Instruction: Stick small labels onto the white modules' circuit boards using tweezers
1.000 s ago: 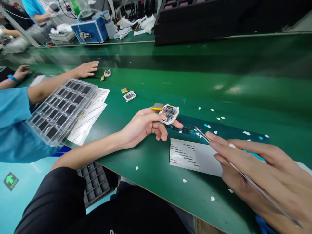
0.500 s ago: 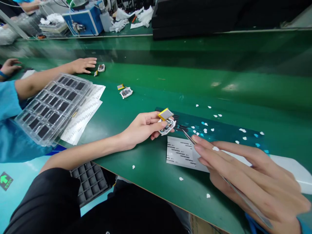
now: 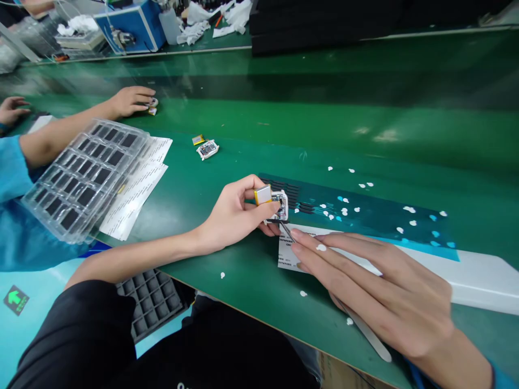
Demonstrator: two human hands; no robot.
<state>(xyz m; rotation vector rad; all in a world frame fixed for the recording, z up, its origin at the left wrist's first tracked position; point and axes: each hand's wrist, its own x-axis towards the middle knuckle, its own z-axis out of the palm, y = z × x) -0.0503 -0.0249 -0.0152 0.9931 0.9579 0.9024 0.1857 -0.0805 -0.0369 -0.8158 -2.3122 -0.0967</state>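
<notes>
My left hand [image 3: 235, 213] pinches a small white device [image 3: 279, 205] with an exposed circuit board and a silver, yellow-edged battery [image 3: 263, 194] folded up beside it. My right hand [image 3: 373, 286] grips metal tweezers [image 3: 360, 329]; their tip carries a thin black strip [image 3: 278, 221] at the device's lower edge. Under my right hand lies a white label sheet [image 3: 288, 259]. Behind it, a dark teal backing sheet [image 3: 365, 210] holds rows of black strips and white scraps.
A co-worker's arm in a blue sleeve [image 3: 16, 178] reaches across the green belt [image 3: 365, 135], the hand [image 3: 130, 100] on another device. A clear blister tray [image 3: 85, 175] lies on printed sheets [image 3: 140, 183]. A second device with battery [image 3: 206, 148] lies loose. A blue machine [image 3: 130, 24] stands behind.
My left hand turned the device and flipped its battery up. My right hand moved left, bringing the tweezers with a black strip to the device. The co-worker's hand closed over the far device.
</notes>
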